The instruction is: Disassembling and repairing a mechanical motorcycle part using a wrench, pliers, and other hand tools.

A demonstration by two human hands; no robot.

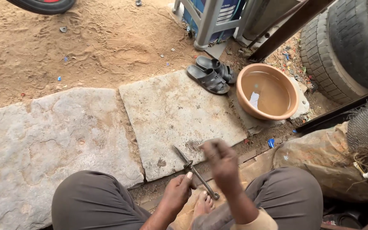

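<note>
Where the left hand pinches it near the middle, the metal tool runs on a slant, its sharp tip aimed up and to the left over the near edge of the square stone slab, its blunt knobbed end down and to the right, just above the bare toes. It is a thin, dark grey rod, dull and worn, with a small collar close to where the fingers close on it. The right hand hovers just beside the rod's upper part, blurred; its fingers look curled together, but whether they pinch anything cannot be told. Beyond the slab's far right corner lie dark sandals and an orange basin with water.
</note>
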